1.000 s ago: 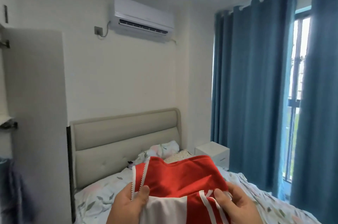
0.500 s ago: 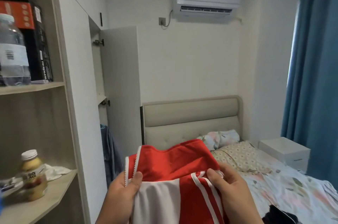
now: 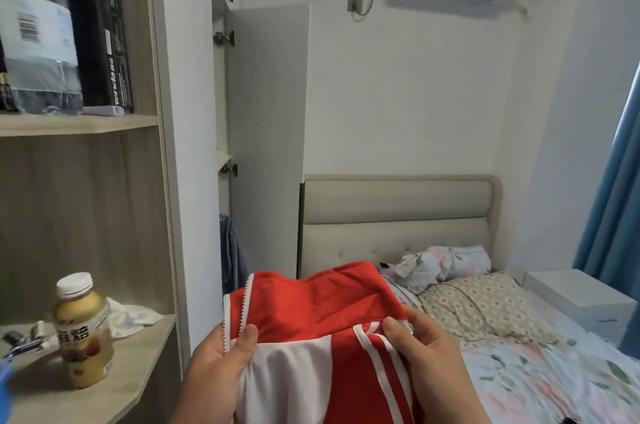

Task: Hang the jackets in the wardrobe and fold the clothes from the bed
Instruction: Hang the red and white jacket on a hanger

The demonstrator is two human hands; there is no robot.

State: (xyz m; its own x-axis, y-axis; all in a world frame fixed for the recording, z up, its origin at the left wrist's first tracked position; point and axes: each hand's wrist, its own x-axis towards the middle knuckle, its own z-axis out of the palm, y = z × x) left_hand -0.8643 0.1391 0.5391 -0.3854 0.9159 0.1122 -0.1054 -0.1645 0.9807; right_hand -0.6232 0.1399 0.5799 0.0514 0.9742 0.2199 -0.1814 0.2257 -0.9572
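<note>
Bedroom, white wardrobe door (image 3: 266,132) ajar far left | red-and-white striped zip jacket (image 3: 311,330) held near centre | left hand (image 3: 214,375), right hand (image 3: 422,358) pinching collar edge, likely spreading it for hanging.

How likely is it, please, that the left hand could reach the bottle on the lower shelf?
Probably yes: the bottle stands unobstructed beside the left hand, which must first release the red jacket.

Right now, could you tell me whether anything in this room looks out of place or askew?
A crumpled white cloth lies loose on the lower shelf beside the drink bottle; the wardrobe door stands open.
</note>
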